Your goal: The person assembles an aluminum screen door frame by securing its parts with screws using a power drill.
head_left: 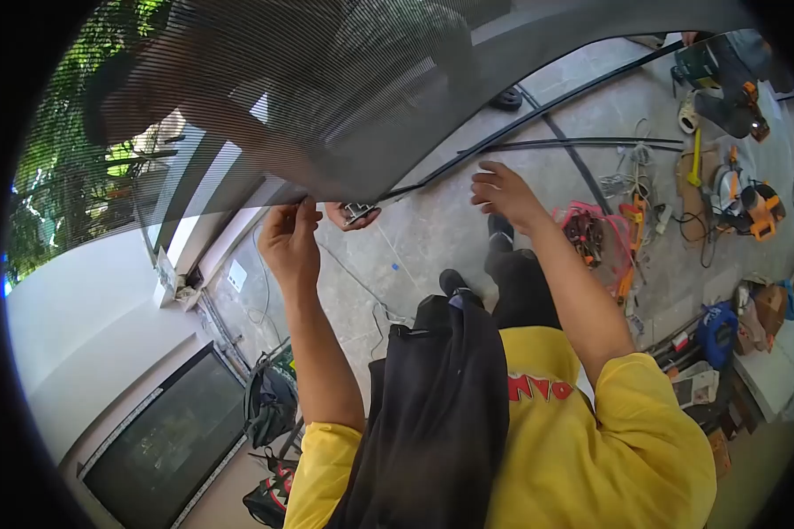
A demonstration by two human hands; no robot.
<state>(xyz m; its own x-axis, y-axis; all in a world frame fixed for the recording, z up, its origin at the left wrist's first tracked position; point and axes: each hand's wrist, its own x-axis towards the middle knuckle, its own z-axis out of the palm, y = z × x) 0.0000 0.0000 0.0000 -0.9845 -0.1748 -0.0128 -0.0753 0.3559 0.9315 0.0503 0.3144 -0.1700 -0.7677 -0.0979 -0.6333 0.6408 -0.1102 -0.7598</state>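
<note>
The left hand (293, 247) pinches the near edge of the mesh (370, 115), which spreads above the far side of the floor (415, 234); the right hand (509, 198) is loose, holding nothing. Should the pinch slip, the mesh could sag and snag on the metal piece (355, 210) in a co-worker's hand (363, 223).

We see strong daylight coming from the upper left, where the foliage (75, 115) and the pale strips behind the dark mesh (362, 97) glare almost white, while the floor (432, 238) gets a softer, even, greyish light with only faint shadows. Our view bends heavily in a fisheye curve, with black corners closing in and a bluish fringe along the left rim. We find the middle fairly sharp, but small things near the right edge look soft and smeared.
</note>
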